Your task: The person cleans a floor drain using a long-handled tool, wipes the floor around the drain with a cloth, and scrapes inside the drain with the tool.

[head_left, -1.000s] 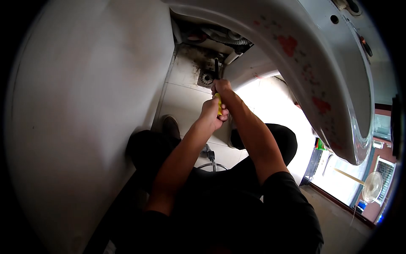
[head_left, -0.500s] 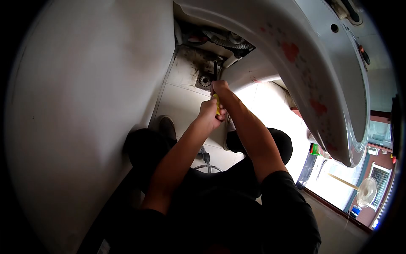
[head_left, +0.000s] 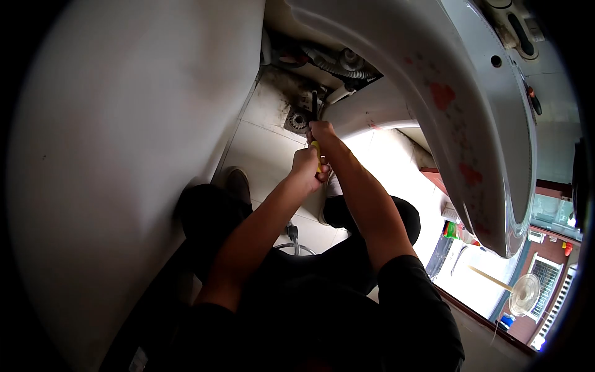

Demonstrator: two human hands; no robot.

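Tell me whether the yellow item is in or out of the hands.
In: the left hand wraps around the yellow item, leaving only parts visible.

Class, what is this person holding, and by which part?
A tool: the left hand grips its yellow handle; the right hand grips farther forward, where what seems its dark shaft sticks out.

A smooth pale wall fills the left, light floor tiles run beneath a white basin printed with red motifs, and bright daylight shows at a window lower right.
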